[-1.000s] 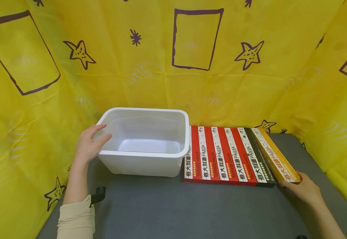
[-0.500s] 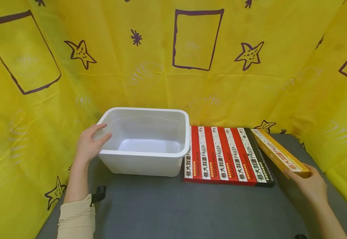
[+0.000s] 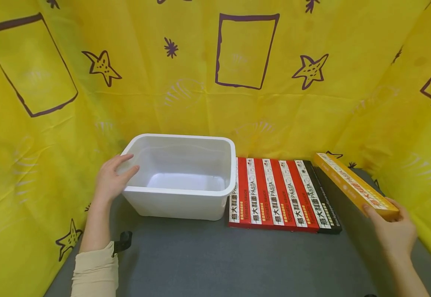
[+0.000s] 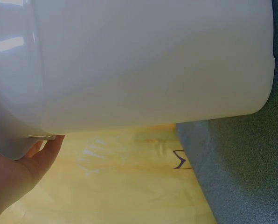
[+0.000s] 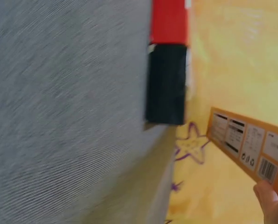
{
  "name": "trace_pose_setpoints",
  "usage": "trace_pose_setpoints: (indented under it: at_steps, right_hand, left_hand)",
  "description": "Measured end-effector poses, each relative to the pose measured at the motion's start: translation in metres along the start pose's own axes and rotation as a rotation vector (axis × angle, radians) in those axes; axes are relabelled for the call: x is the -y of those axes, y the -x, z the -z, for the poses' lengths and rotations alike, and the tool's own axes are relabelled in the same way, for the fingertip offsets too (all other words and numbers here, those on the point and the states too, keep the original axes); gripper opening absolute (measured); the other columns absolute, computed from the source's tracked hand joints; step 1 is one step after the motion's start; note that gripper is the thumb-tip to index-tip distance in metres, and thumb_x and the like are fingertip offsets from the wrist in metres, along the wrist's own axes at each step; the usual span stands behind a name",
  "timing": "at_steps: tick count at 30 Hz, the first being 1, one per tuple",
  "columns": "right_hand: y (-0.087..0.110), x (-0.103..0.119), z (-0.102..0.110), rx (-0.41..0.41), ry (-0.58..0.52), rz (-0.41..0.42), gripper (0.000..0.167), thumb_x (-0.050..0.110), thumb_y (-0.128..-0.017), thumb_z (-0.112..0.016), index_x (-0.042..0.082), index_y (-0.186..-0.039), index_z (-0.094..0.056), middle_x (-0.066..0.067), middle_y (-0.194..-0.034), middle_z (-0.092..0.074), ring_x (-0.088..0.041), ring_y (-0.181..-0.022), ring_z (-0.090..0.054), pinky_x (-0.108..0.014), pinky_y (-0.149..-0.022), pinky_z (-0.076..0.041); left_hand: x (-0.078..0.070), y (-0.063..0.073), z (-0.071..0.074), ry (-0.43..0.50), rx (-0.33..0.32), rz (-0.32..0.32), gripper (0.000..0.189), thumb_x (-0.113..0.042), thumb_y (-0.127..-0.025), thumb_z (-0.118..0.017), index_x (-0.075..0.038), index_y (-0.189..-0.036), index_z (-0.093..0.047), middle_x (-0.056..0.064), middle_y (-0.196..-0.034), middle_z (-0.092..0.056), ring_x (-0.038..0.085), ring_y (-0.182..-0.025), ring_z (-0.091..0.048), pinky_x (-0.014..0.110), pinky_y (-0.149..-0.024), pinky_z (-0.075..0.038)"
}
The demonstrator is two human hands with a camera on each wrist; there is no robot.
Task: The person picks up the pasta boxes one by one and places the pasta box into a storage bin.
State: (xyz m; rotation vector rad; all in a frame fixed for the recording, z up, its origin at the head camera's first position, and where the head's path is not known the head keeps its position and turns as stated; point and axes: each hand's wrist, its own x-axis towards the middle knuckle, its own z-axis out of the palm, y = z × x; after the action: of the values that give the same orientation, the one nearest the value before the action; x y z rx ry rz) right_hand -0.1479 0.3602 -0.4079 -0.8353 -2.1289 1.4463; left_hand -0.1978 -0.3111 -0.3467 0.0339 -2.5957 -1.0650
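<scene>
My right hand [image 3: 396,231] grips the near end of a long yellow pasta box [image 3: 356,187], held up at a slant with its white label facing up. In the right wrist view, printed panels and a barcode show on the side of that pasta box [image 5: 251,144], the thumb lying against it. My left hand [image 3: 113,177] holds the left rim of a white plastic bin [image 3: 178,204], with two digits reaching over the edge. The left wrist view has the fingers [image 4: 48,154] tucked under the rim of the bin [image 4: 153,65]. Nothing lies inside the bin.
Several red tomato sauce pasta boxes [image 3: 261,194] lie side by side on the dark grey table [image 3: 215,260], right of the bin. A black pasta box [image 3: 325,202] ends the row, left of the raised one. Yellow printed cloth [image 3: 185,111] hangs around the table's back and sides.
My right hand has lifted the yellow pasta box off its place beside the black one and moved it up and to the right. The left hand stays on the bin's rim.
</scene>
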Motion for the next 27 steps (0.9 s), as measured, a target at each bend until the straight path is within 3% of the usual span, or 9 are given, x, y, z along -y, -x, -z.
trace_pose_setpoints:
  at_steps: [4, 7, 17, 27]
  right_hand:
    - [0.008, 0.017, -0.003, 0.007, -0.273, -0.003, 0.054, 0.006, -0.073, -0.084, 0.025, -0.121, -0.066, 0.017, -0.075, -0.061, 0.004, -0.063, -0.054, -0.009, -0.048, -0.041]
    - [0.016, 0.030, -0.007, 0.033, -0.383, 0.028, 0.053, -0.002, -0.073, -0.082, 0.022, -0.118, -0.068, 0.010, -0.076, -0.062, -0.001, -0.061, -0.053, -0.010, -0.047, -0.041]
    - [0.038, 0.054, -0.027, 0.272, -0.536, 0.174, 0.052, -0.010, -0.080, -0.073, 0.013, -0.126, -0.065, 0.004, -0.084, -0.063, -0.003, -0.073, -0.060, -0.010, -0.059, -0.049]
    - [0.062, 0.076, -0.055, 0.525, -0.810, 0.305, 0.048, -0.018, -0.087, -0.057, -0.003, -0.133, -0.056, -0.007, -0.112, -0.061, -0.010, -0.092, -0.063, -0.018, -0.076, -0.054]
  left_hand:
    - [0.000, 0.000, 0.000, -0.004, -0.003, -0.005, 0.054, -0.034, -0.095, -0.063, -0.002, -0.138, -0.053, 0.031, -0.145, -0.040, 0.051, -0.135, -0.030, 0.067, -0.107, -0.022]
    - [0.000, 0.000, 0.000, -0.003, -0.004, -0.008, 0.054, -0.033, -0.094, -0.063, -0.001, -0.137, -0.054, 0.031, -0.145, -0.040, 0.051, -0.135, -0.030, 0.066, -0.107, -0.022]
    - [-0.001, 0.000, 0.000, -0.010, 0.006, 0.003, 0.056, -0.036, -0.095, -0.061, -0.001, -0.139, -0.052, 0.030, -0.145, -0.040, 0.050, -0.136, -0.028, 0.068, -0.107, -0.020]
    - [-0.002, 0.000, 0.001, -0.010, 0.019, 0.017, 0.057, -0.036, -0.096, -0.060, -0.002, -0.140, -0.051, 0.030, -0.146, -0.038, 0.051, -0.136, -0.027, 0.069, -0.107, -0.019]
